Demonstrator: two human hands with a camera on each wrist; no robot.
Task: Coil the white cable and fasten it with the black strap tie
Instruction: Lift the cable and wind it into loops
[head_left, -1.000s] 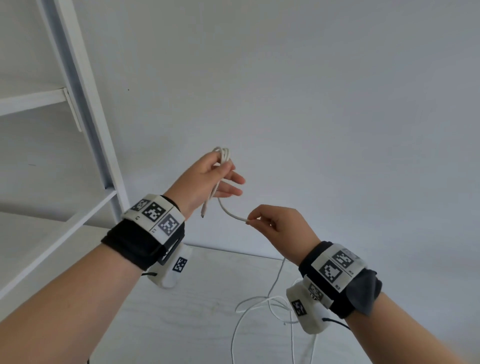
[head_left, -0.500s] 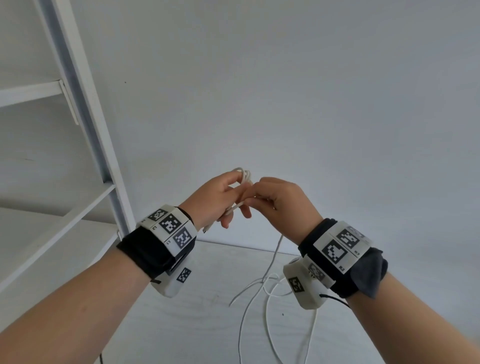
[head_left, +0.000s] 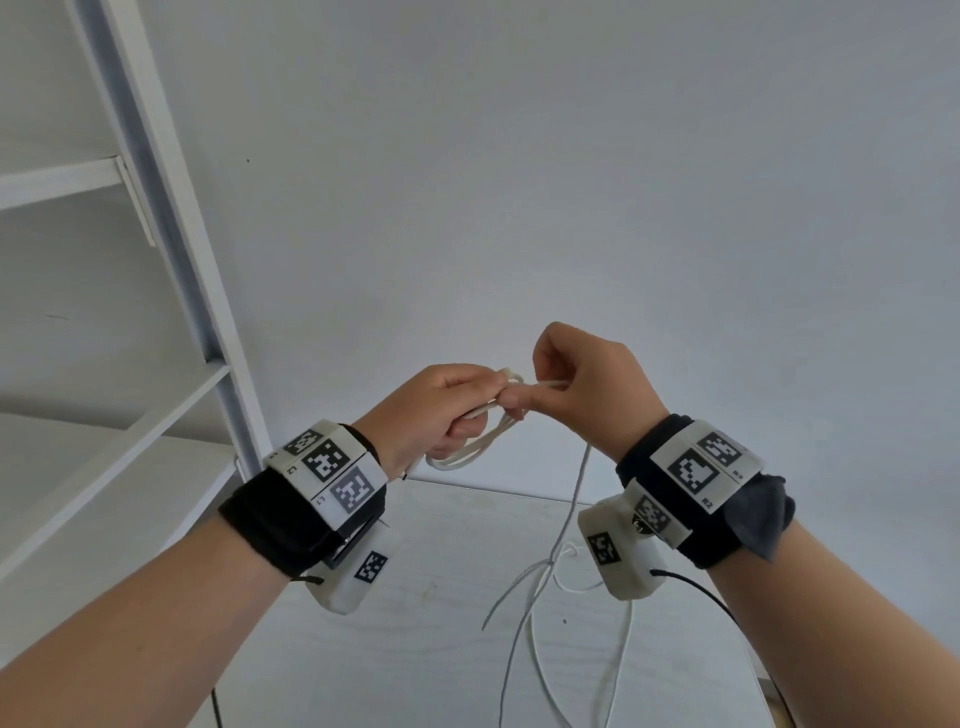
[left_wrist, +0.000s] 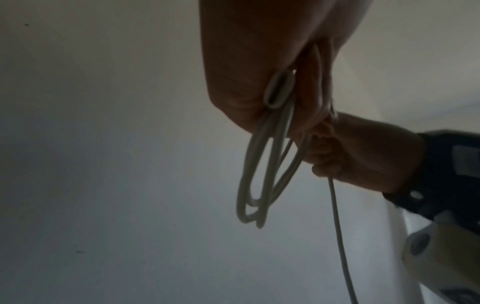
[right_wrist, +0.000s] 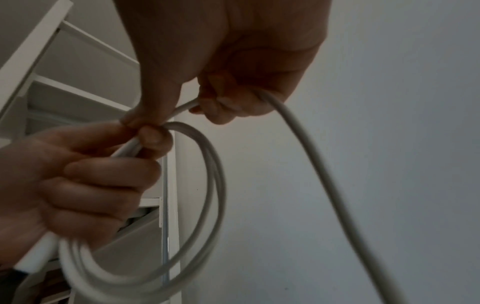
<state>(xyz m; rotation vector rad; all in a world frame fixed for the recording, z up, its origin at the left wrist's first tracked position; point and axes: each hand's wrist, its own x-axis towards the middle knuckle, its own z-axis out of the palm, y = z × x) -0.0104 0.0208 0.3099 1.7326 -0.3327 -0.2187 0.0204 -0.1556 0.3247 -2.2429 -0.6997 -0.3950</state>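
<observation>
Two hands meet in front of a pale wall, both closed on the same white cable (head_left: 470, 454). The left hand (head_left: 436, 410) has its fingers curled round a small bundle of loops, which hang below its grip, and the right hand (head_left: 592, 387) pinches the next stretch of cable between thumb and forefinger, right against the left fingertips. From the right hand's grip the free length drops away to the table (head_left: 415, 649), where it lies in loose, slack curves. Only the head view shows that slack on the table and the marker bands on both wrists. The left wrist view looks up at the loops from beneath: several strands hang in a narrow bunch under the left hand, a flattened cable end (left_wrist: 279, 90) sits tucked against the palm, and one single strand falls straight down from the right hand beside it. The right wrist view shows the loops as a rounder ring below the left fingers (right_wrist: 109, 170), with a plug-like white end (right_wrist: 36, 257) poking out under that hand. A white shelf frame (head_left: 171, 234) stands to the left of the hands, its boards bare in the part seen. The tabletop is pale wood grain, butted against the wall.
</observation>
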